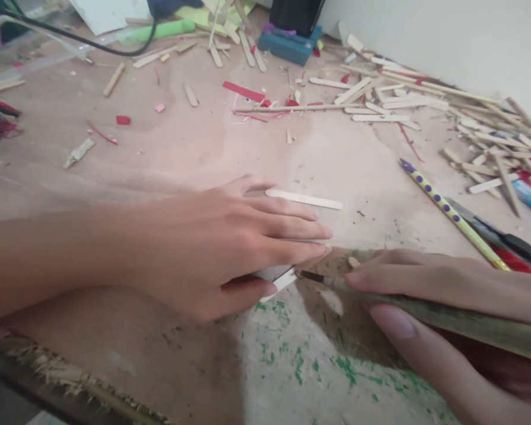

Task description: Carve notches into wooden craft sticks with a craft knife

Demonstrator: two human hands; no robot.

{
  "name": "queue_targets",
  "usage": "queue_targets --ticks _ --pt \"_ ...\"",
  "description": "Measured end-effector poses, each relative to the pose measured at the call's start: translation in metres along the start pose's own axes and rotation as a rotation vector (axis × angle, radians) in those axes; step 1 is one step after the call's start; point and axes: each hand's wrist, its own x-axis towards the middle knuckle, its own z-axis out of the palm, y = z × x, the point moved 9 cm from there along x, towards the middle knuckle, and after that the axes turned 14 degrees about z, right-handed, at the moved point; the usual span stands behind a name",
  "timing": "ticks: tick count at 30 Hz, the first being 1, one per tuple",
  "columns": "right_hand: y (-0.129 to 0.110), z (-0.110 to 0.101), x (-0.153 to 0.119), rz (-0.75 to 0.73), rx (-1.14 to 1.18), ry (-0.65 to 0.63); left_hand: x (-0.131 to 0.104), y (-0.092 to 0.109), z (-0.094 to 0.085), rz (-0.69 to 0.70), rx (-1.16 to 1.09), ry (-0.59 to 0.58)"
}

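My left hand (248, 236) lies flat on the table, palm down with its fingers spread. Under its fingers and beside the thumb is a thin white stick (284, 284), mostly hidden by the hand. My right hand (407, 295) is closed around a long wooden-handled tool (446, 319). The tool's dark narrow tip touches or nearly touches the end of the white stick. A flat pale craft stick (310, 199) lies just beyond my left fingers. The rounded end of another stick (354, 262) shows beside my right fingers.
A dotted yellow pencil (455, 215) and a black-handled cutter (517, 245) lie at right. Stick offcuts (482, 141) pile up behind them. A blue block (289, 44), green marker (159, 30) and red scrap (243, 91) are farther back. Green flecks dot the table (274, 366).
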Motion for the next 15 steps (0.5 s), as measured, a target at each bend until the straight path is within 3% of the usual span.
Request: queue_targets --ticks 10,15 --pt "0.011 0.015 0.013 0.073 0.074 -0.251 0.001 -0.003 0.006 0.017 -0.006 -0.037" --pt "0.009 0.014 0.013 0.099 0.076 -0.249 0.0 -0.004 0.006 0.011 0.008 -0.021"
